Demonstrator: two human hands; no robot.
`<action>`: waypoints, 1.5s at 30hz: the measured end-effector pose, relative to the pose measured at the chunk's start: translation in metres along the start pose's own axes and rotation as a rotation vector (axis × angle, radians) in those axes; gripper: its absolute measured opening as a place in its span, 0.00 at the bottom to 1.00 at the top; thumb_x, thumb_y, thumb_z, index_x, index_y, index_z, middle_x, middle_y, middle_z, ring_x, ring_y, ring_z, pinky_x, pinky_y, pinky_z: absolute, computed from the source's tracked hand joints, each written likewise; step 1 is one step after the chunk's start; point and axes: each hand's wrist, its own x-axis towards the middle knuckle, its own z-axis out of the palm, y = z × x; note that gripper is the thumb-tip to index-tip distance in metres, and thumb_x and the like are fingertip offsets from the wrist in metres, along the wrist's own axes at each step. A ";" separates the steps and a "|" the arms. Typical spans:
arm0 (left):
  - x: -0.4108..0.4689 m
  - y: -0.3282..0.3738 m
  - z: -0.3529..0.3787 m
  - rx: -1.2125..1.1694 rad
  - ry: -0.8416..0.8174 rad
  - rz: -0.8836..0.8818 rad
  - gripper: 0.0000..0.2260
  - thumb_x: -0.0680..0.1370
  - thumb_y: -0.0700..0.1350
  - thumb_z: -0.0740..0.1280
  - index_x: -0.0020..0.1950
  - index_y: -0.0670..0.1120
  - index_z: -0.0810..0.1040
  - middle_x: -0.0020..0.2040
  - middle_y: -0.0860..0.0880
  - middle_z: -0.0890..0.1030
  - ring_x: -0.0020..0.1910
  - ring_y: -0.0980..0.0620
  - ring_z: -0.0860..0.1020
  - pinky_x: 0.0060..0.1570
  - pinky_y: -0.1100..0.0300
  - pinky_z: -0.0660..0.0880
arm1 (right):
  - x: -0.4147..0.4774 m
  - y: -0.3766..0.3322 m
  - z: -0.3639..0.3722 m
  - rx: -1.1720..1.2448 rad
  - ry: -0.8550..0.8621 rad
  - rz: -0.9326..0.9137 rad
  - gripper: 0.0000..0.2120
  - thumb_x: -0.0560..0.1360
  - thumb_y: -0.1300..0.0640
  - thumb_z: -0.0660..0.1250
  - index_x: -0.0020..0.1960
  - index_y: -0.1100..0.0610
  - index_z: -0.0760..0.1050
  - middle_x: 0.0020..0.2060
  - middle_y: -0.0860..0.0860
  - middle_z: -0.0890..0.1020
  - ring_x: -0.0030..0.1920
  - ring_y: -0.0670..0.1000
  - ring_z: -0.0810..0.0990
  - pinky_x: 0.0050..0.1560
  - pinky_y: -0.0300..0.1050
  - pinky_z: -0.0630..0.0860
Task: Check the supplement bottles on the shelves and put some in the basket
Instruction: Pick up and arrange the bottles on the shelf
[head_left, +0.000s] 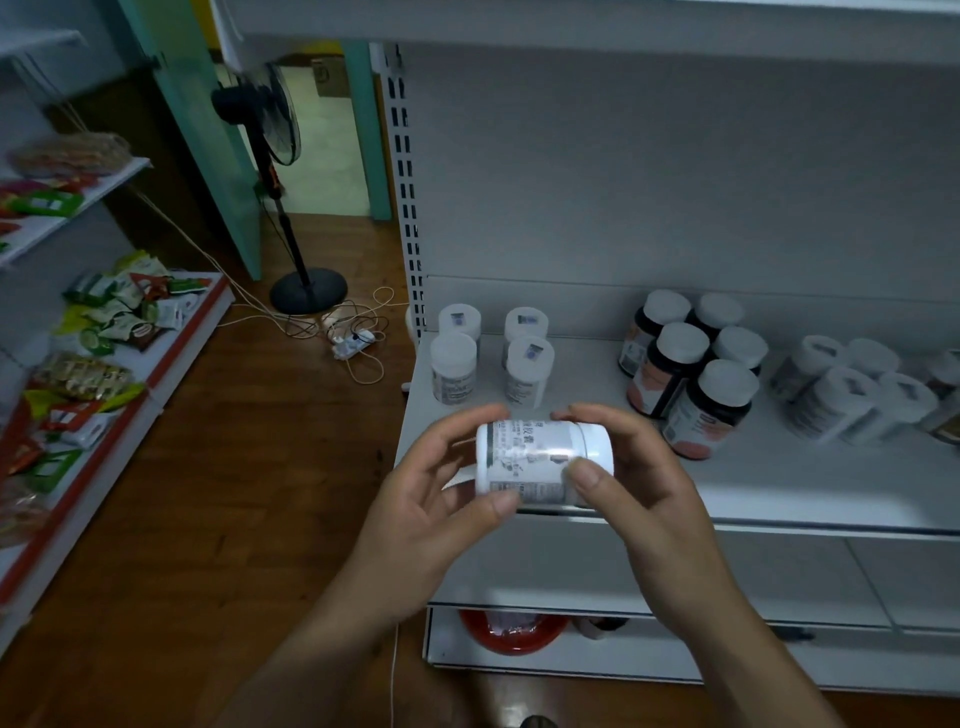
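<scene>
A white supplement bottle (535, 457) lies on its side in front of the shelf edge, label toward me. My left hand (441, 499) grips its base end and my right hand (634, 473) grips its cap end. On the white shelf (779, 483) behind stand several white bottles (491, 353) at the left, several dark bottles with white caps (691, 374) in the middle, and more white bottles (852, 389) at the right. A red basket (511, 631) sits on the bottom shelf, mostly hidden under the shelf above.
A second rack (104, 364) with snack packets runs along the left. A standing fan (291, 208) and a power strip with loose cables (353, 338) are on the wooden floor between the racks.
</scene>
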 end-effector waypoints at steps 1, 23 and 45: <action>0.001 0.001 0.001 -0.007 0.017 -0.009 0.20 0.74 0.40 0.72 0.65 0.47 0.73 0.55 0.56 0.83 0.55 0.57 0.82 0.49 0.66 0.78 | -0.001 0.000 0.000 -0.012 -0.028 -0.022 0.21 0.72 0.56 0.72 0.64 0.54 0.73 0.58 0.46 0.80 0.61 0.49 0.78 0.51 0.40 0.78; 0.019 -0.021 -0.001 0.214 0.049 -0.097 0.19 0.76 0.56 0.66 0.67 0.61 0.71 0.62 0.65 0.78 0.61 0.67 0.75 0.53 0.69 0.75 | 0.023 0.006 0.005 -0.176 0.137 0.086 0.23 0.66 0.50 0.78 0.60 0.45 0.76 0.52 0.40 0.83 0.51 0.42 0.81 0.47 0.39 0.79; 0.044 -0.089 -0.029 0.315 0.391 -0.185 0.25 0.70 0.40 0.77 0.59 0.60 0.71 0.57 0.59 0.79 0.55 0.68 0.76 0.50 0.75 0.72 | 0.139 0.099 -0.014 -0.679 0.249 0.217 0.22 0.69 0.49 0.76 0.60 0.53 0.74 0.53 0.46 0.76 0.52 0.47 0.74 0.47 0.42 0.68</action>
